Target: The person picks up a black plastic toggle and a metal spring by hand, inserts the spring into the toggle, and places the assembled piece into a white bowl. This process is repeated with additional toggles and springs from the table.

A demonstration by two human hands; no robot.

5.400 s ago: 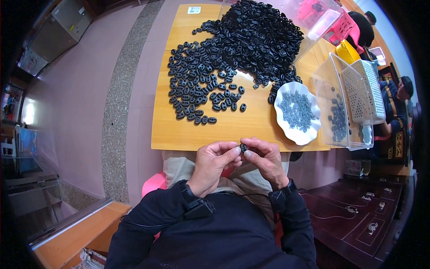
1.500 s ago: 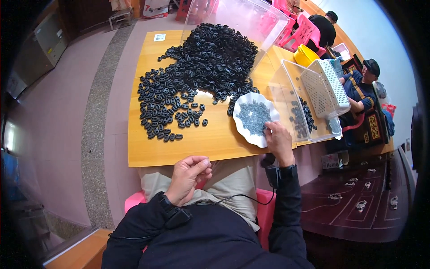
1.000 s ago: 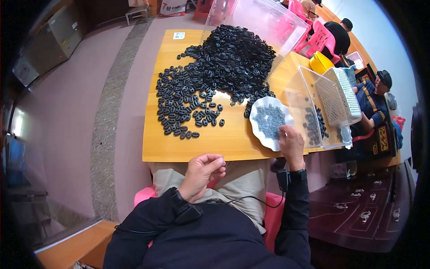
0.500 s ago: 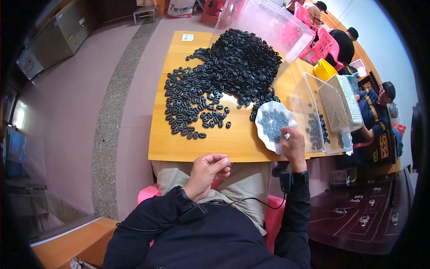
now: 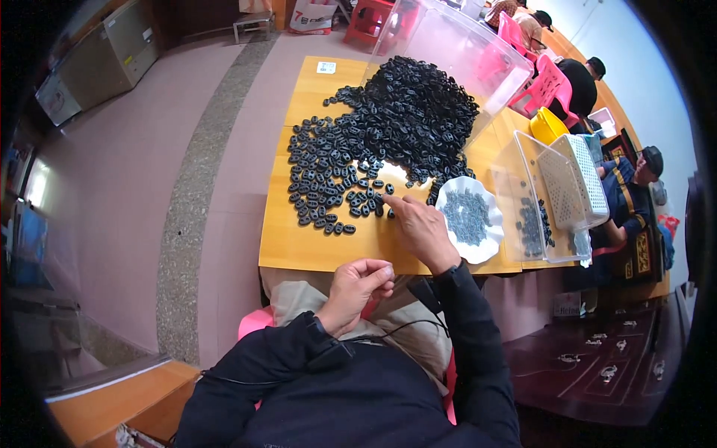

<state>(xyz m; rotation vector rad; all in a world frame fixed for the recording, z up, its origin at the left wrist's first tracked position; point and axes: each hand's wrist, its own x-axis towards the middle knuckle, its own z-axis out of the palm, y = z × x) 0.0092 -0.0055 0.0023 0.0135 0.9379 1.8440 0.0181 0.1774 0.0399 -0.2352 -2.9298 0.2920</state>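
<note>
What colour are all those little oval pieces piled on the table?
The little oval pieces are black, heaped on the yellow wooden table. The head view shows them best.

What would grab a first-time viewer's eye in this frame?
The big heap of small black parts spread over the far half of the wooden table. Next, the right hand reaching to the heap's near edge, beside a white plate of small grey pieces.
</note>
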